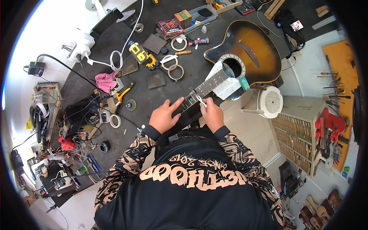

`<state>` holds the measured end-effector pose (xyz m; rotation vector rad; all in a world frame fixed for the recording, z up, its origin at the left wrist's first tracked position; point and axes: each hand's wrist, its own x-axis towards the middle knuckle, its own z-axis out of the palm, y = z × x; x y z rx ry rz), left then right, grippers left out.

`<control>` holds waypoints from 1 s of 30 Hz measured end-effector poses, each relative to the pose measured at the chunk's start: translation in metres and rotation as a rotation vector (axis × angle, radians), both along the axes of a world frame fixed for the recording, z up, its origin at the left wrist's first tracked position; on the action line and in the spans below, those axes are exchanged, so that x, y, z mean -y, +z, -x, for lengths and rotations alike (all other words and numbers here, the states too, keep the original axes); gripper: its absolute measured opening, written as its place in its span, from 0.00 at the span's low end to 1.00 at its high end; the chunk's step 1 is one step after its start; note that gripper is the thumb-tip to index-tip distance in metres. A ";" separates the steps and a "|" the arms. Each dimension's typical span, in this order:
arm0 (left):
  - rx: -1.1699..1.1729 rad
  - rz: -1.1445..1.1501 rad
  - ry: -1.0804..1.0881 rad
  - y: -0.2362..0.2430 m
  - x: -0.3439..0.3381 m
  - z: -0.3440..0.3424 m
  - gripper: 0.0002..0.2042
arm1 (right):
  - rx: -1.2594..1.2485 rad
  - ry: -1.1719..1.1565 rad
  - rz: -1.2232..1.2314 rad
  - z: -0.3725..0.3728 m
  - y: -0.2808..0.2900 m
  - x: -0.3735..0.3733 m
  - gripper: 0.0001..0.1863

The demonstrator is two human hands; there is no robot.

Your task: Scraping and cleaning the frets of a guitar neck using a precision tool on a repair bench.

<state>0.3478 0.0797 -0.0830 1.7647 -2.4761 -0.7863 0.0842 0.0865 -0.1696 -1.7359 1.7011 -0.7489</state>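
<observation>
One acoustic guitar with a brown-to-amber sunburst body and black edges (264, 46) lies face up at the right-hand part of the dark grey workbench (147, 102). Its long axis runs diagonally, body at upper right, neck pointing to lower left, towards the wearer. The dark fretboard with pale position markers (209, 85) passes between white protective sheets (227, 89) laid on the top beside the round soundhole; one green object (244, 83) sits at the sheet's edge. Two hands are at the neck. The right hand (212, 114) is closed, thumb and forefinger pinching one short, slim white tool (201, 99), its tip at the fretboard; firm contact cannot be confirmed. The left hand (165, 119) is spread, forefinger extended onto the neck, thumb apart, gripping nothing visible. Beyond the neck lie three pale ring-shaped tape rolls (176, 72), one wooden-handled tool (184, 52) and one yellow-and-black power tool (140, 53). One red flat box (170, 28) lies farther back. Left of the left hand: a fourth pale tape roll (115, 121) and one pink cloth (105, 81). One white plastic stool with a perforated round seat (270, 101) stands right of the bench.
</observation>
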 end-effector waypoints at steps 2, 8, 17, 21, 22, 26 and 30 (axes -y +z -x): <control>0.009 0.065 0.052 -0.004 0.001 -0.002 0.40 | -0.001 0.003 0.008 0.000 0.001 0.001 0.11; -0.015 0.020 -0.004 -0.003 0.000 -0.004 0.40 | -0.022 0.027 -0.044 0.000 0.010 0.005 0.12; -0.004 0.024 0.010 -0.002 0.003 -0.005 0.40 | -0.036 0.033 -0.016 -0.002 0.009 0.007 0.12; 0.003 0.025 0.040 -0.004 0.005 -0.006 0.41 | -0.048 0.033 -0.039 -0.003 0.011 0.008 0.11; -0.003 0.022 0.034 -0.004 0.005 -0.006 0.41 | -0.041 0.030 -0.049 -0.003 0.012 0.008 0.11; -0.003 0.012 0.059 -0.002 0.006 -0.006 0.41 | -0.042 0.034 -0.041 -0.002 0.012 0.010 0.12; -0.008 0.011 0.036 -0.001 0.007 -0.005 0.41 | -0.040 0.043 -0.028 -0.003 0.014 0.012 0.12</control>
